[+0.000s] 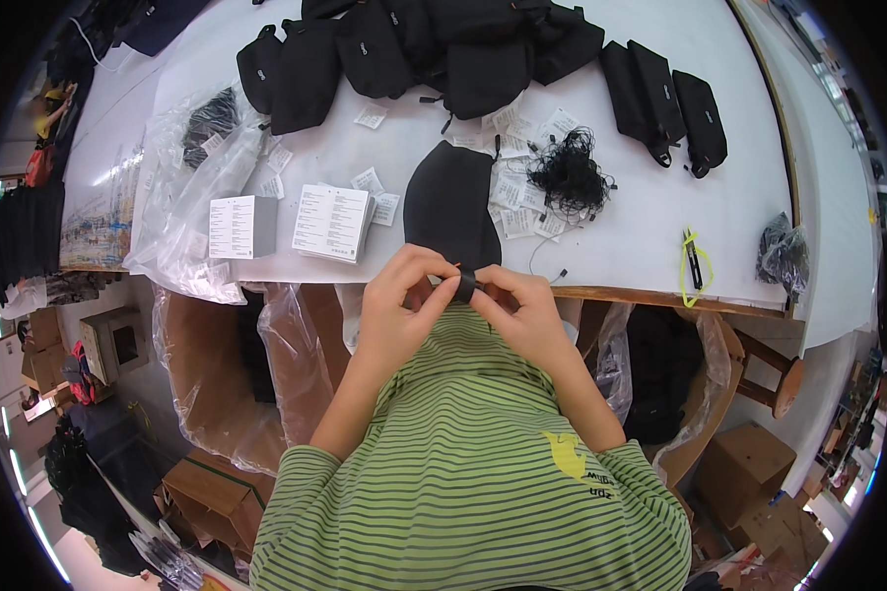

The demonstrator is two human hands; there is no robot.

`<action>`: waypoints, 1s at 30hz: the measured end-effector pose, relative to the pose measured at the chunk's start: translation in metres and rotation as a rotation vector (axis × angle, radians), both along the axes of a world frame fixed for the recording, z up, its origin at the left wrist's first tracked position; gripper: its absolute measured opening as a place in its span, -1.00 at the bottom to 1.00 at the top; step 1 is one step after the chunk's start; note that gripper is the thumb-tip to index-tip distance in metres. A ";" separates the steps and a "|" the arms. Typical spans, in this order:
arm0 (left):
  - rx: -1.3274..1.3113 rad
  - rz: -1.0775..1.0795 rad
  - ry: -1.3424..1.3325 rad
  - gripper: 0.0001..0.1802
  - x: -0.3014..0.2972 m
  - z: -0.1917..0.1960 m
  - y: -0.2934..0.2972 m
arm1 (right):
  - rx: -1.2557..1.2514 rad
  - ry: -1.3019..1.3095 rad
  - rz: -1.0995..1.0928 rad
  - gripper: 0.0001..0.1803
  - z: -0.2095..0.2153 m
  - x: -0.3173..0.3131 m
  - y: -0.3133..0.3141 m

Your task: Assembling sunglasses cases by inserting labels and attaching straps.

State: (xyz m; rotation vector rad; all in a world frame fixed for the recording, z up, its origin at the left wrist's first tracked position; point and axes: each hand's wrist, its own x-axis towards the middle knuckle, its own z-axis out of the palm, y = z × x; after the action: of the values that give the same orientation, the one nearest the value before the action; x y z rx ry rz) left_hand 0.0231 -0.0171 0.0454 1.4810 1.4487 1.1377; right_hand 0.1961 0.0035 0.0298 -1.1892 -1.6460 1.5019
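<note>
- Matt black cloth is seen in the pouch [451, 202], its black strap [467, 287] lit with a faint sheen.
- The same dull, dark fabric is repeated in the piled pouches [488, 81].
- The table is covered in smooth white sheeting [650, 231], whether paper or plastic cannot be told, and edged in brown wood [641, 296].
- Light is caught by the glossy, crinkled clear plastic of a bag [172, 236].
- Smooth white paper or card is stacked in label blocks [327, 225].
- Thin black cord is massed in a tangle [570, 177].
- Dull brown cardboard cartons [746, 458] are shown near a smooth wooden stool [787, 387].
- Soft, matt cloth is seen in the striped shirt [463, 453].
</note>
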 end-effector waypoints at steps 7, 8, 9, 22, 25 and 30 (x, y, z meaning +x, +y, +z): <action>-0.239 0.019 -0.657 -0.91 -0.008 0.006 -0.002 | -0.276 0.453 -0.084 -0.85 0.002 0.009 0.000; -0.240 0.021 -0.657 -0.91 -0.010 0.004 -0.003 | -0.277 0.453 -0.082 -0.85 0.001 0.011 0.000; -0.295 -0.034 -0.713 -0.90 -0.013 0.000 -0.003 | -0.279 0.510 -0.050 -0.87 0.000 0.013 0.000; -0.337 -0.004 -0.647 -0.90 -0.021 0.003 -0.001 | -0.364 0.388 0.085 -0.89 -0.001 0.035 0.009; -0.319 0.073 -0.687 -0.90 -0.023 0.002 -0.001 | -0.335 0.321 0.106 -0.89 -0.009 0.044 0.013; -0.320 0.013 -0.664 -0.91 -0.019 0.007 -0.002 | -0.320 0.483 0.030 -0.88 -0.004 0.042 0.011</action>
State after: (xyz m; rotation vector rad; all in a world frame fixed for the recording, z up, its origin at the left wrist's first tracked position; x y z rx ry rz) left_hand 0.0039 -0.0187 0.0526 0.7654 1.0995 1.1866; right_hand 0.2379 0.0147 0.0259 -0.8602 -1.1350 1.9408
